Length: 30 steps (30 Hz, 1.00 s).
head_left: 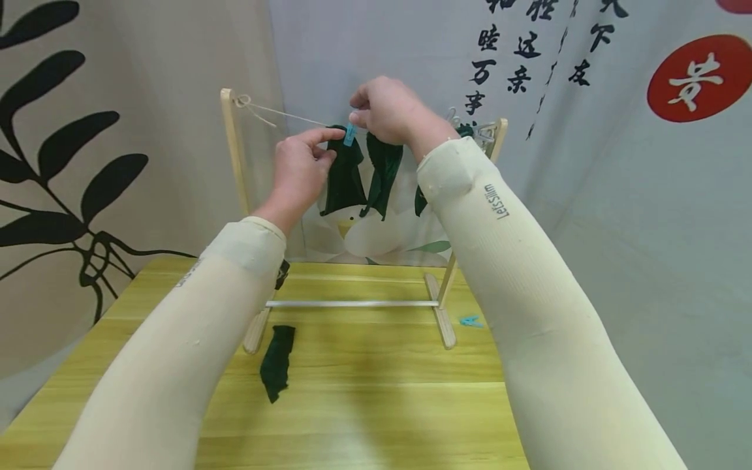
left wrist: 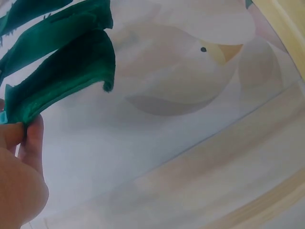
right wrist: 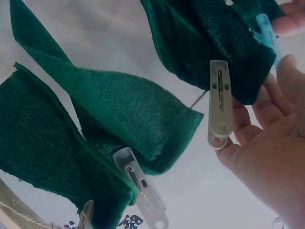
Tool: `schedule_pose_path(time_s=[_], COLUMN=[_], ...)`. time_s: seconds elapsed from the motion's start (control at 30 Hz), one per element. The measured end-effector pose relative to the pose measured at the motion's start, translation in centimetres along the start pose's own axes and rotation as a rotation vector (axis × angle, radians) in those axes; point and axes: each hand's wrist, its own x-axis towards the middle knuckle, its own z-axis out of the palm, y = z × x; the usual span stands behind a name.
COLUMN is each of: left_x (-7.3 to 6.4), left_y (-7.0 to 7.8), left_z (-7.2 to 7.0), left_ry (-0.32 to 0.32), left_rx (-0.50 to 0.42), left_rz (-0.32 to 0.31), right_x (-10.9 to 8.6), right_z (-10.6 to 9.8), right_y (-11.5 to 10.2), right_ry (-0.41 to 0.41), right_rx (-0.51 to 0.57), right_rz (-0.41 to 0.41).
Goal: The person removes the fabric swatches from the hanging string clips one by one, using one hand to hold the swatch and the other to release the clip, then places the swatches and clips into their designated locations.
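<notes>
My left hand [head_left: 302, 163] is at the line, its thumb and finger pinching the top edge of a dark green cloth strip [head_left: 343, 176]. The pinched edge shows in the left wrist view, where the strip [left wrist: 71, 71] hangs from the fingers. Pinched in my right hand [head_left: 390, 111] is a light blue clothespin [head_left: 350, 134] at that strip's top edge. In the right wrist view the right thumb lies against the clothespin [right wrist: 269, 36]. Beside it hangs another green strip [head_left: 384, 170], and beige clothespins [right wrist: 220, 102] show along the line.
The line [head_left: 288, 115] runs between wooden posts [head_left: 235, 150] of a small rack with a pale crossbar [head_left: 352, 303]. Another green strip [head_left: 278, 362] lies on the wooden table [head_left: 376, 405]. A second blue clothespin [head_left: 471, 321] lies by the right foot [head_left: 440, 313]. A printed curtain hangs behind.
</notes>
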Motion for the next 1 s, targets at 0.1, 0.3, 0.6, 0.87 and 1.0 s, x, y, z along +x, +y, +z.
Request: schedule_pose_path(time_s=[0.1,0.3,0.6,0.87,1.0], left_x=[0.0,0.0,-0.3,-1.1,-1.5], left_y=[0.1,0.1,0.2,0.5,0.6], left_z=[0.1,-0.1,-0.2,-0.4,-0.5], left_ry=[0.000,0.005,-0.017,-0.046,-0.055], left_rx=[0.005,0.011,0.020,0.043,0.056], left_rz=[0.009,0.015,0.013,-0.011,-0.013], right_x=[0.0,-0.2,-0.9,-1.7,-2.0], right_z=[-0.1,-0.3,0.0,0.1,0.0], right_y=[0.0,0.0,-0.3,-0.5,-0.6], right_ry=[0.004,0.041,0.195,0.295,0.322], right_rx=[-0.001,0.015,-0.046,-0.050,-0.010], right_rz=[0.006,0.011,0.046,0.043,0.050])
